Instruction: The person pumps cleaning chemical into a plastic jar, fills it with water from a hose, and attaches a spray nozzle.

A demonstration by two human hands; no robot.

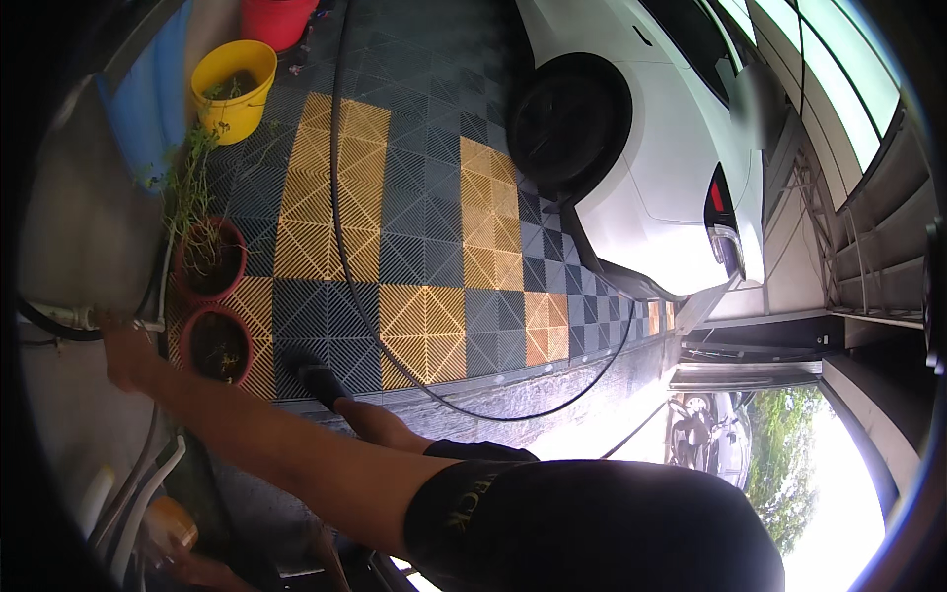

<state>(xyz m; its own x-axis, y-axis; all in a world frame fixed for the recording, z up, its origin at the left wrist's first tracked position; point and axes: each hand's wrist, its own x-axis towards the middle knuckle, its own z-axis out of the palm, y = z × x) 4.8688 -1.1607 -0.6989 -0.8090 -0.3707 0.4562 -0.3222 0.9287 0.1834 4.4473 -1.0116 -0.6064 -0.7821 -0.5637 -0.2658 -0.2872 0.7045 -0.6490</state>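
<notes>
My left arm stretches across from a dark sleeve that bears writing. Its hand (126,351) is on a pale pipe fitting (70,317) low by the wall, where a black hose (33,314) joins it; the fingertips are blurred. At the bottom left my right hand (196,566) touches the edge of a rounded orange object (174,522). Blur hides how the fingers sit on it and what exactly it is. White pipes (152,488) run close beside it. Two round reddish pots (248,259) (246,344) stand near my left hand.
Black and yellow ribbed tiles (422,333) cover the floor, crossed by a long dark hose (336,185). A white car (644,192) stands beyond. Along the wall are a yellow pot (237,118) with a plant, a red pot (274,22) and a blue panel (152,89). My foot wears a black shoe (322,383).
</notes>
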